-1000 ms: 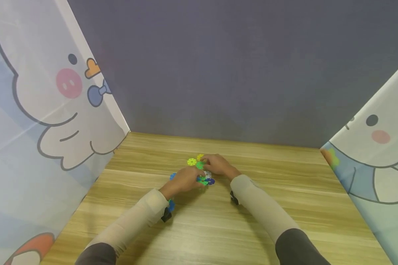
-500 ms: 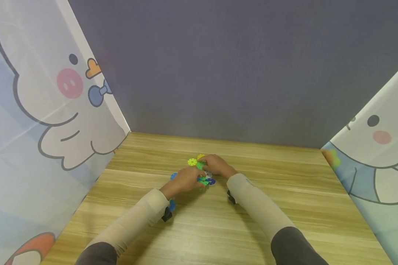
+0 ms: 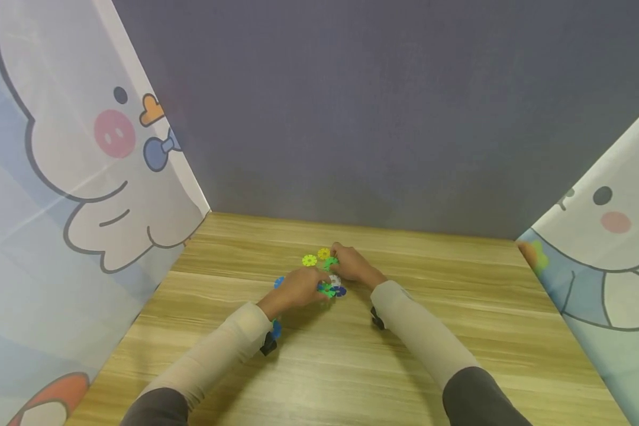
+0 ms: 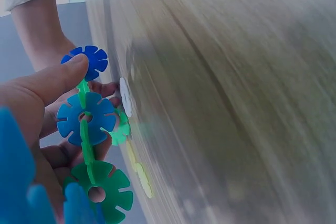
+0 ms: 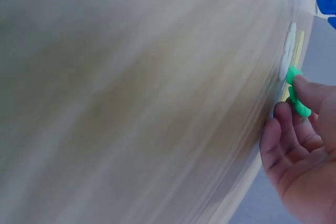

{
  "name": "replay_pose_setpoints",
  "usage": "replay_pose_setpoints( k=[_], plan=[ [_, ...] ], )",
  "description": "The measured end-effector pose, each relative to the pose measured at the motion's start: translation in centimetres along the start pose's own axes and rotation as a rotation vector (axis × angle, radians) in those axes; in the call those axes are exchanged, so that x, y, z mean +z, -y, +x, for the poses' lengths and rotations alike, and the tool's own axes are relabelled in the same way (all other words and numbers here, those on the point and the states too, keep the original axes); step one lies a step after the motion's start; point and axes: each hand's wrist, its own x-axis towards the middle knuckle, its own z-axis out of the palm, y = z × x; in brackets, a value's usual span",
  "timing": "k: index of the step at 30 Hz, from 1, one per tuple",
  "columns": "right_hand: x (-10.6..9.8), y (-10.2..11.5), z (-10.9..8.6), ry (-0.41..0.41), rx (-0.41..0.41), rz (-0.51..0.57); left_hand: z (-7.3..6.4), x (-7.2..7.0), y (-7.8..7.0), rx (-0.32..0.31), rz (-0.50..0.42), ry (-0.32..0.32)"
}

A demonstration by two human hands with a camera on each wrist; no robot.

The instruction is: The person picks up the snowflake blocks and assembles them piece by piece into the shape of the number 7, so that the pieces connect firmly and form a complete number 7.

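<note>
My left hand (image 3: 298,289) holds a chain of interlocking flower-shaped plastic discs. In the left wrist view the thumb lies against the dark blue disc (image 4: 98,60) at one end. Green discs set edge-on join it to a lighter blue disc (image 4: 100,121) and a larger green disc (image 4: 119,211). More blue pieces of the chain blur close to that camera. Just beyond, my right hand (image 3: 349,262) pinches a loose green disc (image 5: 302,109) between thumb and fingers, near the tabletop. A white disc (image 3: 335,281) lies between the two hands.
Two loose discs, a yellow-green one (image 3: 309,260) and a yellow one (image 3: 324,253), lie behind the hands on the wooden table (image 3: 436,319). A grey panel (image 3: 351,118) rises at the back. Cartoon-printed cloth (image 3: 48,248) lines both sides.
The right hand has shifted slightly right with the green disc, which shows more fully now. The left hand and its chain stay nearly in place.
</note>
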Motion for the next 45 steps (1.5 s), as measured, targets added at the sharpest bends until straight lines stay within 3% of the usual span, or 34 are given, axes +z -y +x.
replay_pose_setpoints(
  k=[9, 24, 33, 45],
  plan=[
    [-1.0, -1.4, -1.7, -0.047, -0.057, 0.051, 0.3, 0.3, 0.0, -0.003, -0.005, 0.007],
    [-2.3, -2.7, -4.9, 0.002, -0.083, 0.191, 0.5, 0.1, -0.1, -0.034, -0.019, 0.002],
    [-2.4, -3.1, -6.3, 0.003, -0.056, 0.293, 0.5, 0.1, -0.3, -0.045, -0.040, -0.004],
    [-2.5, -3.3, -8.0, 0.072, -0.008, 0.435, 0.4, -0.2, -0.4, -0.049, -0.036, -0.015]
  ],
)
